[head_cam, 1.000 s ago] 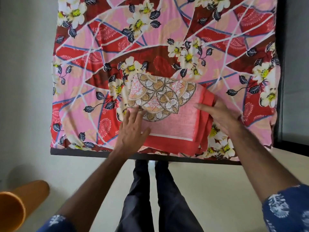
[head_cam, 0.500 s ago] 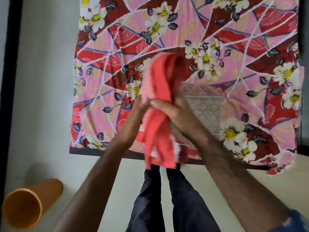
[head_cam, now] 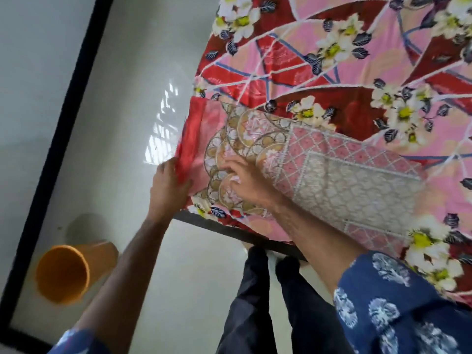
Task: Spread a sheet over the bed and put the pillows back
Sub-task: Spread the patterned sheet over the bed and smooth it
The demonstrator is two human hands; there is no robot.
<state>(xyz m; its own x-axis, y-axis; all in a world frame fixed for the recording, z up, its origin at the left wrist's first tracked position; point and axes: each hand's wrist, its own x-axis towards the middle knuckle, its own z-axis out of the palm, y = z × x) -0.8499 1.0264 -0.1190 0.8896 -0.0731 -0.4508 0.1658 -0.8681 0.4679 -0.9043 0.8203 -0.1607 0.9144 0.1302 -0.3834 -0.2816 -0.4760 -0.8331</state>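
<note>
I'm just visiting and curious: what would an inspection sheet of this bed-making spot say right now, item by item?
Surface: bed with a dark edge, covered by a floral bedsheet in pink and red.
Job's things: a red patterned sheet, partly unfolded, lies near the bed's corner on the floral bedsheet. Pillows: nothing seen.
Clutter: an orange cup-shaped container stands on the floor beside the bed.
Grippers: left hand grips the sheet's red edge at the bed's side; right hand presses on the sheet's patterned part with fingers bent.
Cables: nothing seen.
Surroundings: pale glossy floor with a black strip along it; the person's dark trousers below.
</note>
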